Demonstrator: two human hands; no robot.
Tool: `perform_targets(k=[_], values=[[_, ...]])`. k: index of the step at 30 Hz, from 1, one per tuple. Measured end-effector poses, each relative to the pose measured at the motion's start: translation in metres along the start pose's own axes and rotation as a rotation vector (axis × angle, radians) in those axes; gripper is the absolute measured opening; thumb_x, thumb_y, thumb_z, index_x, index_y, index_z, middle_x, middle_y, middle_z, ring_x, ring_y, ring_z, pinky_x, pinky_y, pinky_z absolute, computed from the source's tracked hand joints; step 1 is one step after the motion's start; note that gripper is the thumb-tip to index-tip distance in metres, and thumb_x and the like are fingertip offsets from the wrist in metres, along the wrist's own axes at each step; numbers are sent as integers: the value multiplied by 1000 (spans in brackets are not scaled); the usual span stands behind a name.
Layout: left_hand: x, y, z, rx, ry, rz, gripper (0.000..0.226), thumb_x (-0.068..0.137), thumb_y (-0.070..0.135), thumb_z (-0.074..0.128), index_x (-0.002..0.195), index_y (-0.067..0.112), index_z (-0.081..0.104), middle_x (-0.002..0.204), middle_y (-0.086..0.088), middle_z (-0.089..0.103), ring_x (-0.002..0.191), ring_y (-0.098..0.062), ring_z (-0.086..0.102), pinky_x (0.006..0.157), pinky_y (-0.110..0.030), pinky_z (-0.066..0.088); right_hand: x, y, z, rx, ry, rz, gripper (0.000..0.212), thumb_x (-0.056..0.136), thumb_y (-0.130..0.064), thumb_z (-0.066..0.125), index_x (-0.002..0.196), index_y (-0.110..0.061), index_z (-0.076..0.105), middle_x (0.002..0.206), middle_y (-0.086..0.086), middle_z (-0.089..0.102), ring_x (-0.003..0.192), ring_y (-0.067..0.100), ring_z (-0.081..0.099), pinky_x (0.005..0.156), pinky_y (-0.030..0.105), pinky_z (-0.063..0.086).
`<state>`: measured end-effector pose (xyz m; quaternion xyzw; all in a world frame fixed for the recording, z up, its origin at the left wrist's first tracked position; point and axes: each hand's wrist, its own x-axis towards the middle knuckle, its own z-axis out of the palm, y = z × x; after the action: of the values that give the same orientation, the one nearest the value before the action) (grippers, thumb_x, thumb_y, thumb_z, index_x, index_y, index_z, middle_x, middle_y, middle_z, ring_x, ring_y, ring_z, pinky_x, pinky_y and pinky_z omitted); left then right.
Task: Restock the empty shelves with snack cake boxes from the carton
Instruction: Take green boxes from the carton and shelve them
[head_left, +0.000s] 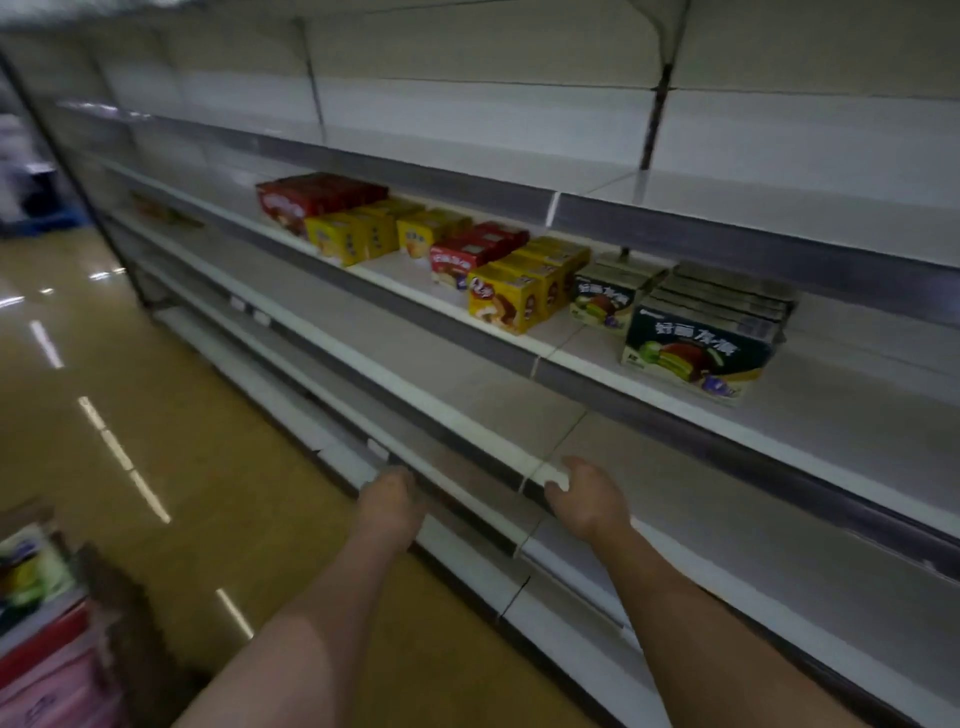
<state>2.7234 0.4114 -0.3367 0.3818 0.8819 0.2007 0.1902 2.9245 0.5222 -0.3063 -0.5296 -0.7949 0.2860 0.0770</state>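
A shop aisle with a glossy yellow floor is seen beside long white shelves. Nearest, at the lower left, the carton with boxes inside is partly visible. Nothing is held: the left hand hangs loosely curled near a lower shelf lip, while the right hand is rested on a shelf edge, fingers bent over it. Farther off, snack cake boxes are lined up on one shelf. Crowded rows could be toppled if new boxes are pushed in carelessly.

Glossy tan floor with streaked light reflections; pale back panels behind.
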Motion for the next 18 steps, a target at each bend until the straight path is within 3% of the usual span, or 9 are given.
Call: perform_targets(k=[7, 13, 16, 18], values=[[-40, -119, -27, 6, 84, -242, 45, 94, 24, 53, 137, 12, 47, 137, -10, 51, 125, -27, 48, 102, -32, 40, -12, -74, 79, -100, -254, -172, 50, 95, -36, 50, 134, -5, 49, 128, 13, 59, 113, 27, 58, 92, 32, 49], [-87, -221, -74, -2, 187, -428, 34, 91, 24, 53, 123, 17, 58, 128, -8, 55, 112, -25, 57, 92, -32, 47, -34, -170, 153, -144, -361, -348, 54, 95, -35, 49, 144, -15, 37, 140, 7, 50, 122, 25, 51, 98, 32, 45], [-108, -269, -101, -3, 218, -516, 28, 91, 27, 52, 117, 18, 58, 116, -6, 63, 104, -24, 60, 79, -31, 48, -51, -218, 188, -150, -406, -413, 45, 95, -30, 50, 136, -13, 45, 130, 8, 56, 113, 24, 57, 91, 32, 48], [-119, -304, -119, -12, 238, -561, 27, 91, 24, 52, 116, 16, 57, 116, -5, 63, 107, -24, 59, 81, -31, 48, -63, -250, 214, -154, -433, -453, 43, 94, -30, 51, 133, -13, 47, 127, 7, 58, 108, 23, 58, 90, 33, 49]])
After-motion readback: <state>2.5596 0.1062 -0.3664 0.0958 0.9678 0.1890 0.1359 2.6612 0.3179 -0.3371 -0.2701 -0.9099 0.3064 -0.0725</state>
